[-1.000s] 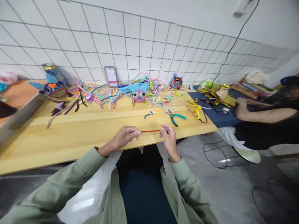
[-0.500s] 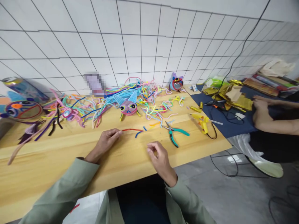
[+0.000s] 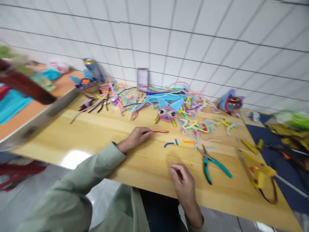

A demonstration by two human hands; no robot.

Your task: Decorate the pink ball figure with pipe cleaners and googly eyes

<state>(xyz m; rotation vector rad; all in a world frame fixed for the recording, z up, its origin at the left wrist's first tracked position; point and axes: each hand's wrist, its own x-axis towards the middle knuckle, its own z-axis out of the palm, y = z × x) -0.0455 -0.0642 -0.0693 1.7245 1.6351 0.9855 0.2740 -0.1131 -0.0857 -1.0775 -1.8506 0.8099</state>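
My left hand (image 3: 136, 137) pinches one end of a short red pipe cleaner (image 3: 160, 131) and holds it over the wooden table (image 3: 101, 135). My right hand (image 3: 183, 182) rests near the table's front edge with its fingers curled in, and I see nothing in it. Teal-handled pliers (image 3: 213, 162) lie just right of my right hand. A small blue pipe cleaner piece (image 3: 169, 144) lies between my hands. A pink cat-like craft head with blue ears (image 3: 167, 112) sits beyond the red piece.
A tangle of coloured pipe cleaners (image 3: 135, 96) runs along the tiled wall. A yellow glue gun (image 3: 259, 172) with its cord lies at the right. Another craft head (image 3: 231, 102) stands far right, a can (image 3: 93, 69) far left. The picture is motion-blurred.
My right hand has let go of the red pipe cleaner and dropped to the table's front edge. My left hand has carried it forward over the table. The view has swung left.
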